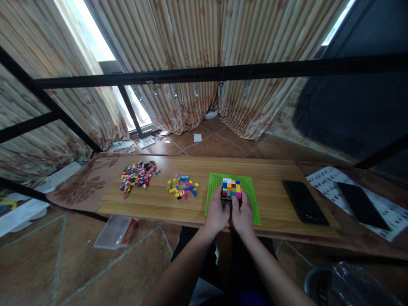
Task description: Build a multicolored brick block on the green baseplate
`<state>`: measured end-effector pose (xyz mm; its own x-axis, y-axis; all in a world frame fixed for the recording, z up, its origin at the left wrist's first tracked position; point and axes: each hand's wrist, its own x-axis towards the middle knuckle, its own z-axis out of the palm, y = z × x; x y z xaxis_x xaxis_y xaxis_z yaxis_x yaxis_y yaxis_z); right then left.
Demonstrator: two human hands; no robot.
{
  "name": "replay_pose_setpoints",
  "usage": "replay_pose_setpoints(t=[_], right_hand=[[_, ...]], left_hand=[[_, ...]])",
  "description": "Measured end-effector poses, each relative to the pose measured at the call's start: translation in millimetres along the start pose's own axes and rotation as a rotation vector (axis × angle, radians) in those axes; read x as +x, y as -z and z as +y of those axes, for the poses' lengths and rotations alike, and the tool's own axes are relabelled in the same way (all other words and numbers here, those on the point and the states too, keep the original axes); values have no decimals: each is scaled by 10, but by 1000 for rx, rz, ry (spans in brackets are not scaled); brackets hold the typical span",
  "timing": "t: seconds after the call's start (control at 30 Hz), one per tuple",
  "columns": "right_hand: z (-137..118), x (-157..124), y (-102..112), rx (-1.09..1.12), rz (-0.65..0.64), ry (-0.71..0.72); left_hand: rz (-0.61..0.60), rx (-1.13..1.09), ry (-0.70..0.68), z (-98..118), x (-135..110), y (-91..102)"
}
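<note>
A block built of small toy bricks (pixel 231 187), its top a patchwork of white, blue, red, yellow, green and pink, sits between my two hands. My left hand (pixel 217 212) grips its left side. On the right side and near edge, my right hand (pixel 242 211) is closed round it, a thumb by the front. Under the block and hands lies a green studded baseplate (pixel 256 210); whether the block touches it I cannot tell. Left of the baseplate, a small scatter of loose bricks (pixel 183 187) lies on the wooden board (pixel 270 170).
A larger heap of mixed bricks (pixel 137 176) lies at the board's left. On the right are a black phone (pixel 305 202), a printed sheet (pixel 328 178) and another dark flat device (pixel 363 206). A clear plastic box (pixel 113 231) is on the floor; a black metal bar (pixel 204 75) crosses beyond.
</note>
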<state>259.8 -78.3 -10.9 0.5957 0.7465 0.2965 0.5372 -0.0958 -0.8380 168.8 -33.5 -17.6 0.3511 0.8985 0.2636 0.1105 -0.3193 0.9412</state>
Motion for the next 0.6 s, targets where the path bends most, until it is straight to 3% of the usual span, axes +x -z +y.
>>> replay_pose_setpoints(t=[0.33, 0.6], right_hand=[[9, -4, 2, -16, -13, -8], [38, -25, -17, -31, -66, 40]], left_hand=[[33, 26, 21, 8, -8, -23], [65, 96, 113, 170, -77, 304]])
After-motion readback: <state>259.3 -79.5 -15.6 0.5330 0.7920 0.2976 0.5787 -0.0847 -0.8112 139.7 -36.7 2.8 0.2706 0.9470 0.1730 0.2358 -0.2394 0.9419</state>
